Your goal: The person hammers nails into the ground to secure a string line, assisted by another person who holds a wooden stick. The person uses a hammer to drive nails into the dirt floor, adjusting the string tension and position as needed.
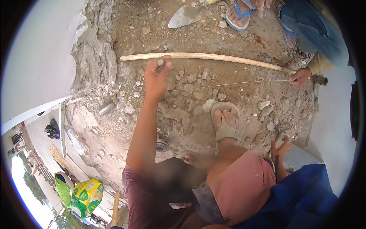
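My left hand (155, 82) reaches over the dug earth, fingers closed around a small grey roundish piece (161, 62), perhaps a stone. Its fingertips overlap a long pale wooden pole (213, 57); whether they touch it I cannot tell. A thin string (228, 83) runs from near my left wrist to a co-worker's hand (300, 76), which is at the pole's right end. To the right of my knee, my right hand (280, 149) is low over the rubble with its fingers apart. Nothing shows in it, and its forearm is partly hidden by my pink shorts (238, 187).
A trowel (185, 16) lies at the far side near the co-worker's sandalled foot (239, 15). Broken stones (187, 91) fill the middle, beside my sandalled foot (227, 122). A broken-edged wall (42, 49) stands left; a yellow-green bag (88, 194) sits lower left.
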`<state>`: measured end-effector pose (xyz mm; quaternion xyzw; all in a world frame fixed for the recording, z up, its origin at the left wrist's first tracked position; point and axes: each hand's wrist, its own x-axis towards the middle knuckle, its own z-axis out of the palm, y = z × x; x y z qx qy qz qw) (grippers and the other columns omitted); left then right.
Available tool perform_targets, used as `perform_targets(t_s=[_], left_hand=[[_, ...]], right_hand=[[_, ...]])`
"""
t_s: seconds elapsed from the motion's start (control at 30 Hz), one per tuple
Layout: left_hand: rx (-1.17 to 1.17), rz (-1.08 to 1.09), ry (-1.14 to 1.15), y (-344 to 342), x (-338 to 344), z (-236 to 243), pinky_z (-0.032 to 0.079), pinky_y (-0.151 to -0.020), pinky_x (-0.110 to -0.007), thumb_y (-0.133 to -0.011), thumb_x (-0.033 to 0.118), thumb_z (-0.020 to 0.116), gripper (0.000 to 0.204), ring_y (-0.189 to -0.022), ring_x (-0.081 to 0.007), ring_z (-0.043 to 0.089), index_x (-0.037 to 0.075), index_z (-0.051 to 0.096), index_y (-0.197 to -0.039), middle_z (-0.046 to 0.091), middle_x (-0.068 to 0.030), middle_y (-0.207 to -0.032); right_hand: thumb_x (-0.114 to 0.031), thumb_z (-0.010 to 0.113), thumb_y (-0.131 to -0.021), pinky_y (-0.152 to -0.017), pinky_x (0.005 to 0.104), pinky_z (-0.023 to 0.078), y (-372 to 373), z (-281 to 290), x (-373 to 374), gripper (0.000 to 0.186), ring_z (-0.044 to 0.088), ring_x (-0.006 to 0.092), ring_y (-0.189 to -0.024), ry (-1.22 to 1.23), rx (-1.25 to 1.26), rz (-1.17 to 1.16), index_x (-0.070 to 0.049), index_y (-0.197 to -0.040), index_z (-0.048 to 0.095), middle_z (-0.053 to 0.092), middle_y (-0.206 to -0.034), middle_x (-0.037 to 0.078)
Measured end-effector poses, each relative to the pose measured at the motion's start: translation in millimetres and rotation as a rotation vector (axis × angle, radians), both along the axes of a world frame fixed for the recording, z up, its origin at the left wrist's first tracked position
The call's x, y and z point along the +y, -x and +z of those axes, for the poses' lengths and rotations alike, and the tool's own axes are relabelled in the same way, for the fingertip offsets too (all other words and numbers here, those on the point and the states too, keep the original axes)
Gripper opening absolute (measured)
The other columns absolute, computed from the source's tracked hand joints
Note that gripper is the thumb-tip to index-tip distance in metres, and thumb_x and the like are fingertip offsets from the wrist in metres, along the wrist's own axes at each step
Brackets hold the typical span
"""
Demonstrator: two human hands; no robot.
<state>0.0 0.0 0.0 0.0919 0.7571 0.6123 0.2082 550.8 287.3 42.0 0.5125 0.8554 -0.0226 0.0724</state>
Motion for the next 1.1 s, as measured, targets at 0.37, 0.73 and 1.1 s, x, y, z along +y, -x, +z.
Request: perform_targets(t_s=[0.37,0.73,1.1], left_hand=[[-0.015,0.044,-0.083,-16,37,-29,0.054,-0.087,-0.029,-0.096,0.003,0.074,0.024,-0.095,-0.0124,0.068,0.003,0.073,-0.120,0.073,-0.0044,-0.105],[0.353,0.050,0.118,-26,41,-27,0.054,-0.075,-0.034,-0.095,0.006,0.075,0.020,-0.078,-0.0194,0.068,0.003,0.069,-0.114,0.073,-0.0138,-0.093],[1.014,-0.265,0.185,-72,19,3,0.055,-0.089,-0.046,-0.079,0.003,0.070,0.030,-0.103,-0.0338,0.065,0.005,0.062,-0.107,0.064,-0.0103,-0.105]], right_hand=[[-0.024,0.083,-0.089,-0.075,0.0415,0.055,-38,-60,-17,0.036,0.070,0.0281,-0.081,0.404,0.247,-0.072,-0.003,-0.109,0.062,0.071,-0.089,0.014],[-0.038,0.077,-0.095,-0.094,0.0518,0.045,-26,-65,-4,0.053,0.056,0.0383,-0.110,0.096,0.223,-0.034,-0.002,-0.129,0.057,0.058,-0.117,0.020],[-0.022,0.076,-0.096,-0.087,0.0470,0.046,41,-35,9,0.036,0.058,0.0371,-0.099,0.225,0.437,0.331,-0.001,-0.121,0.061,0.062,-0.107,0.017]])
